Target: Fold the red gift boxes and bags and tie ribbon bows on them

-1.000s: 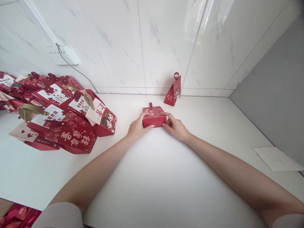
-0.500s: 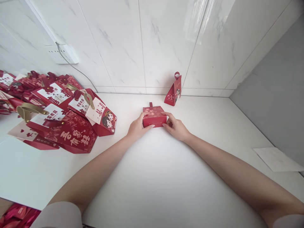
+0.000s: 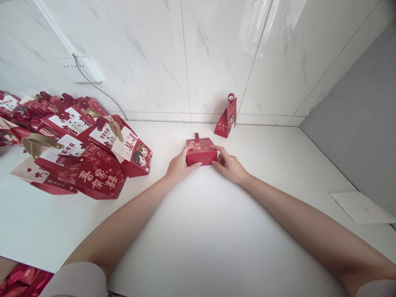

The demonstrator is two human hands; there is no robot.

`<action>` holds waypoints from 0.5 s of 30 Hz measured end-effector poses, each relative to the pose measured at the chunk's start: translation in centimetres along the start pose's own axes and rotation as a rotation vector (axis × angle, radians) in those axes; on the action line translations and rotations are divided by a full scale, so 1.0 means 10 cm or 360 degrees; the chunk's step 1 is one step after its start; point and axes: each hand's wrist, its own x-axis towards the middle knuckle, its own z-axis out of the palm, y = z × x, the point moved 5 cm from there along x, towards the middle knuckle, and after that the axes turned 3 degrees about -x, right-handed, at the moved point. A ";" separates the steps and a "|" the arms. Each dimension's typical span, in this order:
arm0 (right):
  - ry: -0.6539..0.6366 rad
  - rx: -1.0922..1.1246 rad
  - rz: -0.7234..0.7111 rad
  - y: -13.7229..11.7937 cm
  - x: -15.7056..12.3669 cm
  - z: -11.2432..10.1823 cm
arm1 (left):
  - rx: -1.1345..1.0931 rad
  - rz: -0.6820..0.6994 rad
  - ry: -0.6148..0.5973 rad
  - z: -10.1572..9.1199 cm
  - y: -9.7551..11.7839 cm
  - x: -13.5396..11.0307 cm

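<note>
A small flat red gift box (image 3: 200,151) with a little tab at its far edge lies on the white table (image 3: 198,222) near the middle. My left hand (image 3: 178,167) grips its left end, thumb along the front edge. My right hand (image 3: 228,165) grips its right end, fingers curled against the side. Both hands rest on the table with the box between them.
A small red triangular gift box (image 3: 226,117) stands upright at the back by the tiled wall. A heap of red gift bags (image 3: 77,148) with gold and red handles fills the left side. A white sheet (image 3: 360,206) lies at the right. A wall socket with cable (image 3: 81,69) is at upper left.
</note>
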 end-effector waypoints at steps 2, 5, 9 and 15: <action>-0.0006 -0.0002 0.0006 0.00 0.00 0.00 | 0.0007 -0.0004 -0.0001 0.00 0.00 0.00; -0.0008 -0.0002 0.0012 0.01 0.00 0.00 | -0.0004 0.0003 0.0000 0.00 0.00 0.00; -0.0006 0.0016 -0.0005 0.00 0.00 0.00 | -0.0031 0.0008 0.0002 0.00 0.00 -0.01; 0.0040 0.0018 -0.0006 0.01 -0.01 0.00 | -0.0124 0.0130 0.0075 0.01 -0.02 0.02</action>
